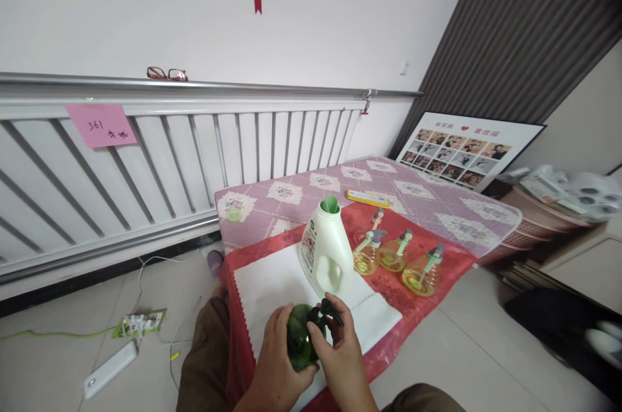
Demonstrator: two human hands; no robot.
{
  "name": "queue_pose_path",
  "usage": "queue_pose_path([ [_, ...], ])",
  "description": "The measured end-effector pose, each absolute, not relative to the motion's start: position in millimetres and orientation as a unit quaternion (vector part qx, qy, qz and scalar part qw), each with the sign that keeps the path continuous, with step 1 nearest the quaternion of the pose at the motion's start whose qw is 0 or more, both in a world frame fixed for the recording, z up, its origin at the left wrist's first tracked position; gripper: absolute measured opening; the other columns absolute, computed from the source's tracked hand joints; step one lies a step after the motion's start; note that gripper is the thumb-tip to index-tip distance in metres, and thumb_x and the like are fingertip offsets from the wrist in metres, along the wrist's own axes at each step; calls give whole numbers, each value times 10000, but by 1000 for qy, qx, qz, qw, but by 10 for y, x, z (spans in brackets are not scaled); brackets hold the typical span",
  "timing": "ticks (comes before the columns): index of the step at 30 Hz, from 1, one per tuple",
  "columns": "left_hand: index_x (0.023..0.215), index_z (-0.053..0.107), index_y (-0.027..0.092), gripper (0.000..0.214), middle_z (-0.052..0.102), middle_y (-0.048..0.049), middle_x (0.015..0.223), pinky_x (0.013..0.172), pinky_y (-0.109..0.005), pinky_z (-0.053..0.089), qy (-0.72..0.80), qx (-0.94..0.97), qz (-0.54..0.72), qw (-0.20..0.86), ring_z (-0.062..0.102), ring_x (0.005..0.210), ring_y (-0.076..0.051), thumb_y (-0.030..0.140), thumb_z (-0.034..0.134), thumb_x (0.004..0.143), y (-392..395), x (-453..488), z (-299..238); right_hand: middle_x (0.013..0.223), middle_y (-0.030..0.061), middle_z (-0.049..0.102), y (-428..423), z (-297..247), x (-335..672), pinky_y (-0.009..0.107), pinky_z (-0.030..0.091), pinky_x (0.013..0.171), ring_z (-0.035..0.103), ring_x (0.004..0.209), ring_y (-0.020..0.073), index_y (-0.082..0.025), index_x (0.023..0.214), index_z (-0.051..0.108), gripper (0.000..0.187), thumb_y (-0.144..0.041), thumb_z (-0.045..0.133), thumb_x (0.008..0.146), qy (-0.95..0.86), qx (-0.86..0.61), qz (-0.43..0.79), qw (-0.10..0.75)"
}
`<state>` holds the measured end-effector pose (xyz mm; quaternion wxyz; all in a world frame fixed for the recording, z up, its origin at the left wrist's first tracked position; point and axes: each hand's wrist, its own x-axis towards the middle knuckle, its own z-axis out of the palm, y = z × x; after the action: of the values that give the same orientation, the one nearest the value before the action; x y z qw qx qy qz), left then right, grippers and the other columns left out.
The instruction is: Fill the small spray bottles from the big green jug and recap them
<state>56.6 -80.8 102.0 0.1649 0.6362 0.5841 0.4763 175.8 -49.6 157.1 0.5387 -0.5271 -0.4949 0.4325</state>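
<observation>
My left hand point(275, 354) wraps around a round dark green spray bottle point(298, 337) at the near edge of the low table. My right hand point(339, 344) is closed on the bottle's dark trigger sprayer head point(326, 313). Just beyond stands a white detergent jug point(324, 249) with an open green spout, on a white cloth point(272, 282). To its right stand three small spray bottles with yellow liquid point(367, 254), point(394, 252), point(424, 273) on the red cloth point(427, 250).
A pink patterned tablecloth point(437, 205) covers the table's far part, with a yellow flat item point(367, 198) and a small green cap point(234, 214). A radiator point(194, 153) lines the wall. A power strip point(111, 368) and cables lie on the floor left. A photo board point(461, 149) leans at right.
</observation>
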Motion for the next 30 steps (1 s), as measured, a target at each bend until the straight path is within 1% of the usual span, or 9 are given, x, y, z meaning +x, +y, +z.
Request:
queue_pose_path([
  [3, 1347, 297, 148, 833, 465, -167, 1291, 1016, -506, 417, 580, 630, 486, 178, 463, 1223, -322, 145, 662, 598, -793, 572, 1017, 1082, 68, 655, -515, 1573, 1768, 363, 503, 924, 621, 1059, 210, -258, 1330, 391, 617, -344, 620, 764, -506, -500, 467, 525],
  [6, 1350, 299, 152, 844, 471, -163, 1288, 1015, -511, 420, 578, 630, 485, 183, 468, 1219, -325, 161, 671, 593, -780, 573, 977, 1178, 72, 608, -509, 1541, 1776, 361, 495, 934, 588, 1112, 211, -284, 1392, 298, 716, -362, 619, 757, -510, -489, 479, 522],
  [8, 1353, 300, 156, 851, 468, -161, 1293, 1013, -512, 424, 577, 635, 479, 187, 467, 1220, -328, 170, 676, 590, -776, 571, 950, 1143, 57, 600, -492, 1521, 1778, 360, 506, 911, 611, 1036, 209, -291, 1380, 325, 744, -363, 658, 718, -505, -510, 458, 524],
  [12, 1356, 292, 161, 856, 466, -158, 1300, 1018, -508, 422, 577, 635, 475, 196, 463, 1224, -326, 169, 676, 591, -781, 582, 974, 945, 18, 602, -487, 1546, 1785, 344, 521, 868, 630, 909, 198, -262, 1305, 430, 664, -349, 676, 694, -494, -532, 427, 539],
  [17, 1340, 315, 152, 809, 483, -150, 1285, 1017, -492, 427, 575, 625, 491, 193, 481, 1208, -309, 156, 652, 605, -799, 615, 1094, 1117, 58, 633, -518, 1607, 1813, 334, 498, 903, 591, 1108, 206, -280, 1394, 312, 706, -342, 614, 759, -508, -483, 478, 528],
  [20, 1343, 319, 153, 814, 484, -148, 1289, 1015, -484, 434, 578, 626, 487, 195, 483, 1208, -308, 160, 659, 603, -808, 629, 1108, 1154, 63, 606, -497, 1622, 1833, 364, 502, 900, 619, 1033, 211, -280, 1384, 330, 759, -338, 662, 704, -493, -497, 471, 538],
  [24, 1352, 310, 150, 836, 477, -158, 1298, 1025, -496, 422, 581, 629, 477, 199, 468, 1227, -318, 159, 668, 597, -810, 646, 1074, 984, 29, 610, -484, 1640, 1872, 360, 508, 885, 634, 894, 193, -256, 1328, 414, 683, -327, 672, 699, -499, -520, 444, 533],
  [27, 1344, 323, 150, 830, 485, -155, 1294, 1029, -499, 415, 577, 629, 481, 200, 469, 1225, -321, 152, 666, 588, -806, 660, 1069, 1008, 36, 623, -514, 1620, 1904, 319, 499, 894, 617, 996, 189, -256, 1354, 397, 653, -323, 632, 749, -510, -512, 451, 524],
  [30, 1337, 330, 151, 838, 488, -152, 1291, 1028, -501, 413, 572, 625, 487, 210, 474, 1217, -322, 136, 667, 570, -805, 664, 1066, 1139, 55, 630, -531, 1578, 1927, 329, 491, 914, 596, 1087, 195, -273, 1399, 340, 709, -322, 626, 752, -508, -505, 469, 517],
])
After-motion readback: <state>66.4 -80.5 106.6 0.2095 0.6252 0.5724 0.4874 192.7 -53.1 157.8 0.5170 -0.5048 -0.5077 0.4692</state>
